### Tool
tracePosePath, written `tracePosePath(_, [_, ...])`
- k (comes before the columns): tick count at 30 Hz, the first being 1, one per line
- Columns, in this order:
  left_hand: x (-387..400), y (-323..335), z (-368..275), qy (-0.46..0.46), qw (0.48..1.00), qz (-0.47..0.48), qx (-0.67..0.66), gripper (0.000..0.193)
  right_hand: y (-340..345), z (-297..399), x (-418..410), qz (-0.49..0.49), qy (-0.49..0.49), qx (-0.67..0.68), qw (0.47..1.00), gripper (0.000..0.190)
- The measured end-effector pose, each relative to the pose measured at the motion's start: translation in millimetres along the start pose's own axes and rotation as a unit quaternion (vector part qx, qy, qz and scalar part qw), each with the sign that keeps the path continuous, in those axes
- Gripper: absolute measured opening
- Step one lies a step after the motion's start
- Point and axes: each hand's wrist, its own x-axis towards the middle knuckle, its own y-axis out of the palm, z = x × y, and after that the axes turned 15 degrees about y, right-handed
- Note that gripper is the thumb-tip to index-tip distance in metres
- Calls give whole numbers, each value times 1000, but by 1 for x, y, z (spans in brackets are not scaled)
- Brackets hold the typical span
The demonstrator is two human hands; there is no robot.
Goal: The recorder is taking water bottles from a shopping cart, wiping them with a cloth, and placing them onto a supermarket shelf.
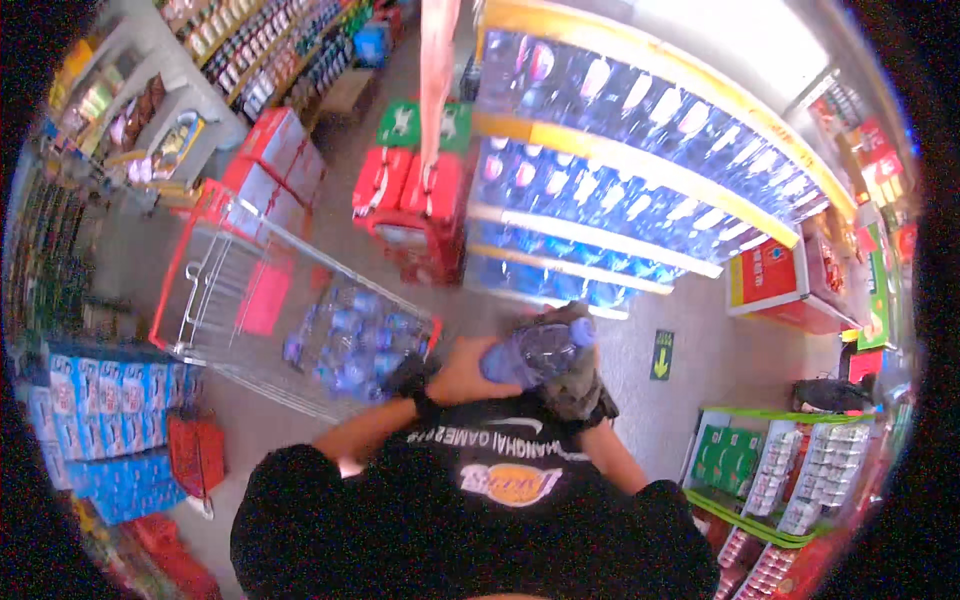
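In front of my chest, a clear plastic bottle with a light blue cap lies tilted, its cap end towards the right. My left hand grips it around the lower end. A crumpled grey-brown cloth wraps the far side and underside of the bottle, held by my right hand, which the cloth mostly hides. To the left stands a wire shopping cart with several similar bottles inside. Beyond my hands, a shelf rack carries rows of bottles.
Red and green cartons stand stacked beside the rack. Blue-and-white packs and a red basket are at the left. A display shelf with green edges stands at the right. A floor sign bears a yellow arrow.
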Motion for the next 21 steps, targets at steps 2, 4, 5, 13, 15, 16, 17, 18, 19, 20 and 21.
tracePosePath(2, [4,12,-7,51,980,-181,63,70,11,7,8,8,-11,85,996,30])
tracePosePath(4, [13,15,-10,114,953,-241,148,69,25,13,11,16,-19,107,994,32])
tracePosePath(5, [18,14,-12,135,931,-274,200,68,32,16,9,-1,-40,75,996,34])
tracePosePath(13, [35,4,-47,293,902,-290,128,70,28,36,4,63,65,226,970,38])
tracePosePath(15, [41,11,-58,277,920,-268,-66,73,17,38,1,46,-83,-76,993,39])
tracePosePath(16, [46,13,-62,324,897,-299,-43,71,16,38,6,62,-67,-17,996,40])
tracePosePath(17, [50,16,-65,360,874,-325,-22,70,14,38,8,93,-25,103,990,40])
tracePosePath(18, [54,18,-67,369,870,-327,-12,69,11,38,7,134,-48,110,984,40])
tracePosePath(19, [56,21,-70,346,874,-342,-16,63,6,39,5,90,-122,-23,988,41])
tracePosePath(20, [58,23,-71,308,882,-355,-24,57,-1,39,3,31,-182,-140,973,43])
tracePosePath(21, [60,27,-73,325,875,-358,-15,57,-10,40,2,111,-19,96,989,45])
